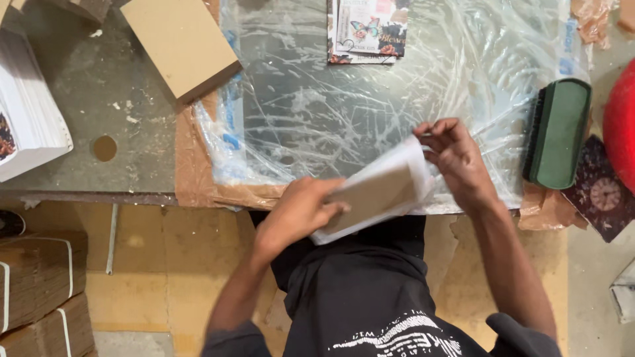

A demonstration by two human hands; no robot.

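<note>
At the bench's near edge, the left hand (297, 210) grips a brown board (374, 195) wrapped in white paper; the right hand (456, 158) pinches the paper's corner. Scratched plastic sheeting (344, 112) covers the bench (86, 99).

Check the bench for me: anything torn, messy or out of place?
The clear plastic sheet over the worktop is wrinkled and streaked with white smears. The brown paper under it is torn and ragged at the front edge. Both hands hold a book block normally.
</note>
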